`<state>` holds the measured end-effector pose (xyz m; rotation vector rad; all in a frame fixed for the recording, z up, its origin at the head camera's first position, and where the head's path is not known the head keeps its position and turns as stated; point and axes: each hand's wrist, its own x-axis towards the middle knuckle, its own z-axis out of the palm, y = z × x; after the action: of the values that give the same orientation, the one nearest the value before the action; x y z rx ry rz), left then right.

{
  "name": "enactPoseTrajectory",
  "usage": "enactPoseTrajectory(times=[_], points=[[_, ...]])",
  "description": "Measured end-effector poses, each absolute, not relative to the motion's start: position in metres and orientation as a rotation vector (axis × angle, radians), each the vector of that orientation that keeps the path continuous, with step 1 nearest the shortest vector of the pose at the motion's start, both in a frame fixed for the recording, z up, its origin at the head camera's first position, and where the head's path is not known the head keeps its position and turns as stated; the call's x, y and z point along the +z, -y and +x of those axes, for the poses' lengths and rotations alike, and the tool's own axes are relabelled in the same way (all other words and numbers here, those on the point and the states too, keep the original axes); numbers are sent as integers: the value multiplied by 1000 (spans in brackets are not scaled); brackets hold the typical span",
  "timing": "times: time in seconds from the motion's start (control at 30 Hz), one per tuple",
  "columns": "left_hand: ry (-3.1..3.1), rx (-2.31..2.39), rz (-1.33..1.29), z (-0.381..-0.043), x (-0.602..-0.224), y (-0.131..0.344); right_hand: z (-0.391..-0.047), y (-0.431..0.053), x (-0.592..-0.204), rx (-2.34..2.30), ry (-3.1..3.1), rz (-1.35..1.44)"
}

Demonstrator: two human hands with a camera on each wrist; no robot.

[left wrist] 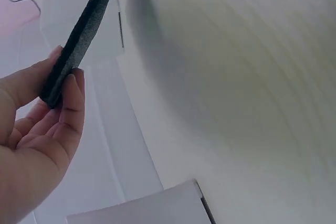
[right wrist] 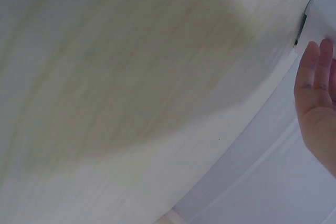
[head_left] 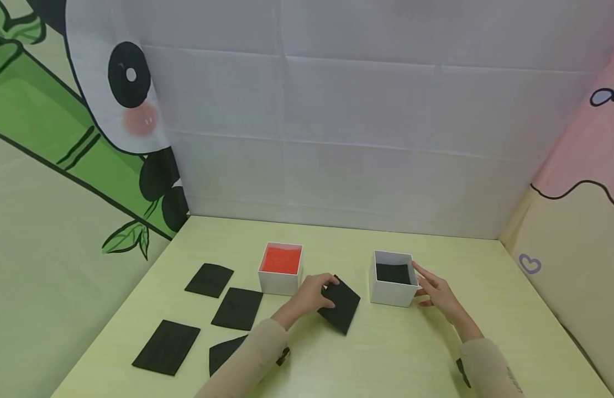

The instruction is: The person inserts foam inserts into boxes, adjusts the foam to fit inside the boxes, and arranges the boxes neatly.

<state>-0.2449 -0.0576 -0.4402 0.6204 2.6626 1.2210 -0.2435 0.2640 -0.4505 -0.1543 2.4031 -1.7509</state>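
Note:
My left hand (head_left: 309, 296) pinches a black fabric square (head_left: 342, 307) by its edge, thumb on one side and fingers on the other. The left wrist view shows this square (left wrist: 79, 40) edge-on, tilted up above the table. To its right stands an open white box (head_left: 392, 293) with black fabric lying inside. My right hand (head_left: 438, 293) is at that box's right side, its fingers fairly straight against the wall. In the right wrist view the right hand (right wrist: 317, 95) reaches the box at the frame's edge.
Another white box (head_left: 281, 283), holding something flat and red, stands left of centre. Several black squares lie flat on the left of the table, among them one farther back (head_left: 209, 279) and one nearer (head_left: 166, 347). A pale cloth wall (head_left: 336, 138) closes off the back.

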Motion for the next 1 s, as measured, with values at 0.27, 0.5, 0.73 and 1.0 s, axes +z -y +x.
enactPoseTrajectory(times=[0.27, 0.5, 0.73, 1.0], points=[[-2662, 1352, 605, -247, -432, 55, -242, -263, -447, -1754, -2389, -161], [-2625, 1498, 565, -247, -425, 51, -242, -264, -447, -1757, -2382, -145], [-2569, 1634, 468, -252, -421, 43, -243, -266, -448, -1762, -2379, -152], [-2561, 1775, 446, -257, -416, 30, -242, -265, -449, -1761, -2391, -163]])
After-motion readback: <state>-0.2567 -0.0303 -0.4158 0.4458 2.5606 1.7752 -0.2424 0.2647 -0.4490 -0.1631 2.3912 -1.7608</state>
